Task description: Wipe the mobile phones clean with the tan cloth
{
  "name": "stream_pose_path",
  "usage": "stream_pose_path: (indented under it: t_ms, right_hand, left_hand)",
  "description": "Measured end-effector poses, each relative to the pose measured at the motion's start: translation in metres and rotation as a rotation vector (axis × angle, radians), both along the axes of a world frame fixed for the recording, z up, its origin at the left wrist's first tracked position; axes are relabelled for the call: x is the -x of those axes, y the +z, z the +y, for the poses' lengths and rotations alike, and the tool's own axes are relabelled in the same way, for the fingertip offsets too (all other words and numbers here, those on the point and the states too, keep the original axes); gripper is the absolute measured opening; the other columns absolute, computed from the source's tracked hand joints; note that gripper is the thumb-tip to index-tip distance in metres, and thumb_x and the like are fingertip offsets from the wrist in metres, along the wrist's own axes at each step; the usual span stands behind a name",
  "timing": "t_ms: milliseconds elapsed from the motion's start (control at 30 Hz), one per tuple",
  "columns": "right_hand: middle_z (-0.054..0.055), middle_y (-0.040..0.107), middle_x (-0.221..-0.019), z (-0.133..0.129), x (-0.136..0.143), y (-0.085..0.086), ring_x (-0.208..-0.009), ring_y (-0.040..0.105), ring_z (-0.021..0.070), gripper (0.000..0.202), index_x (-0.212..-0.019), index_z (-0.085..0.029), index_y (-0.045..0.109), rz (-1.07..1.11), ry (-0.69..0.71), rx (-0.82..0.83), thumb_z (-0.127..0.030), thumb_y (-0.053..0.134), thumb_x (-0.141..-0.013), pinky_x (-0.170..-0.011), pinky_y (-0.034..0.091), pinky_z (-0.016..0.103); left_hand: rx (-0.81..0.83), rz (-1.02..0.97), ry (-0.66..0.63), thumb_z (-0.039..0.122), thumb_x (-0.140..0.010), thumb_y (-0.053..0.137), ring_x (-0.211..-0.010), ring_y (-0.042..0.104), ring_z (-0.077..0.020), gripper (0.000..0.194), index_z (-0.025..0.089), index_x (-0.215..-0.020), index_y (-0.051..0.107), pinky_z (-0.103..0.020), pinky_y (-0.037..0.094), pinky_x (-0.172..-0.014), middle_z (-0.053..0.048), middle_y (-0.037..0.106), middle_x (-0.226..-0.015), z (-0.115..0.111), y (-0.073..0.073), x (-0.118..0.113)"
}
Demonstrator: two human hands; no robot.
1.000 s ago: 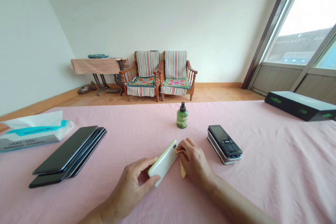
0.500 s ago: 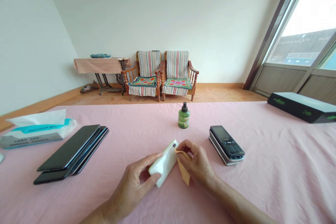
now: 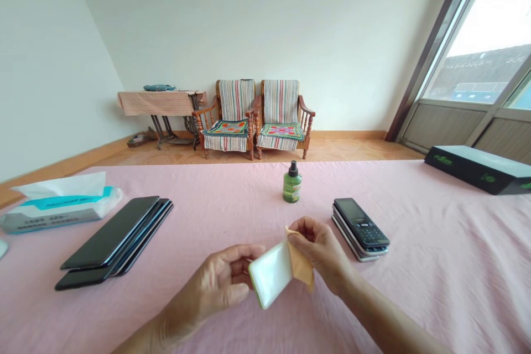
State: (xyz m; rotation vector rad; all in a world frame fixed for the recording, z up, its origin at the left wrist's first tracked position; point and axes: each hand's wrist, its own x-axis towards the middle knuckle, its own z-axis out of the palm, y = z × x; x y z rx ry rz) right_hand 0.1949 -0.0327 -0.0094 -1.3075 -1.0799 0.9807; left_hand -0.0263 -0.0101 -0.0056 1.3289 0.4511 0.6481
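Observation:
A white phone with a green edge (image 3: 270, 275) is tilted above the pink cloth, its upper right end behind a yellow-orange wiping cloth (image 3: 301, 263). My right hand (image 3: 321, 249) pinches the wiping cloth, and the phone's end meets the cloth at the fingers. At the phone's left end is my left hand (image 3: 218, 282), its thumb and fingers apart; the fingertips are beside or behind the phone's edge. A green spray bottle with a black cap (image 3: 292, 183) stands upright beyond the hands.
A stack of dark phones (image 3: 112, 240) lies left, with a tissue pack (image 3: 62, 210) behind it. Right of my hands is a stack of keypad phones (image 3: 360, 228). A black box (image 3: 477, 168) sits at the far right of the pink tablecloth (image 3: 199, 188).
My left hand has loosened from the phone, its thumb now off the back. The phone has shifted right and turned, and the wiping cloth now covers its upper end.

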Motion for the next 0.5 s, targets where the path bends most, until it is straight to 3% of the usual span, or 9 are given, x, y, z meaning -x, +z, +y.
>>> stream_pose_path:
  t_ms: [100, 200, 267, 333, 500]
  right_hand:
    - [-0.002, 0.054, -0.062, 0.000, 0.003, -0.006, -0.056, 0.047, 0.0118, 0.016, -0.071, -0.017, 0.058, -0.020, -0.066, -0.012, -0.033, 0.062, -0.071, -0.052, 0.035, 0.023]
    - [0.000, 0.059, -0.065, 0.001, 0.007, -0.011, -0.060, 0.049, 0.0136, 0.013, -0.071, -0.017, 0.062, -0.058, -0.102, -0.033, -0.029, 0.064, -0.069, -0.056, 0.037, 0.025]
    - [0.001, 0.060, -0.065, 0.002, 0.008, -0.013, -0.061, 0.049, 0.0143, 0.012, -0.070, -0.017, 0.063, -0.072, -0.111, -0.036, -0.028, 0.064, -0.068, -0.057, 0.037, 0.025]
    - [0.000, 0.060, -0.064, 0.003, 0.007, -0.013, -0.060, 0.049, 0.0142, 0.012, -0.070, -0.017, 0.063, -0.075, -0.118, -0.030, -0.029, 0.064, -0.068, -0.056, 0.036, 0.025]
    - [-0.002, 0.056, -0.061, 0.004, 0.005, -0.007, -0.058, 0.046, 0.0127, 0.013, -0.070, -0.016, 0.064, -0.037, -0.121, 0.000, -0.029, 0.065, -0.067, -0.054, 0.034, 0.024]
  left_hand:
    - [0.032, -0.028, -0.088, 0.031, -0.080, 0.077, -0.092, 0.061, -0.0156, 0.051, 0.024, -0.126, 0.057, -0.027, 0.047, -0.084, -0.005, 0.066, -0.104, -0.004, -0.002, -0.004]
    - [-0.064, -0.003, -0.052, 0.032, -0.083, 0.072, -0.097, 0.059, -0.0173, 0.046, 0.027, -0.126, 0.056, -0.028, 0.049, -0.081, -0.006, 0.059, -0.113, -0.012, -0.001, -0.007]
    - [-0.265, 0.077, 0.004, 0.030, -0.086, 0.068, -0.100, 0.058, -0.0197, 0.035, 0.027, -0.120, 0.060, -0.031, 0.050, -0.082, -0.007, 0.053, -0.118, -0.019, 0.004, -0.008]
    - [-0.520, 0.209, 0.030, 0.025, -0.083, 0.070, -0.099, 0.057, -0.0201, 0.027, 0.024, -0.109, 0.064, -0.034, 0.049, -0.088, -0.006, 0.054, -0.110, -0.024, 0.009, -0.009]
    - [-0.949, 0.396, -0.014, 0.019, -0.070, 0.084, -0.102, 0.057, -0.0230, 0.052, 0.023, -0.117, 0.060, -0.034, 0.052, -0.090, -0.008, 0.054, -0.113, -0.031, 0.007, -0.012]
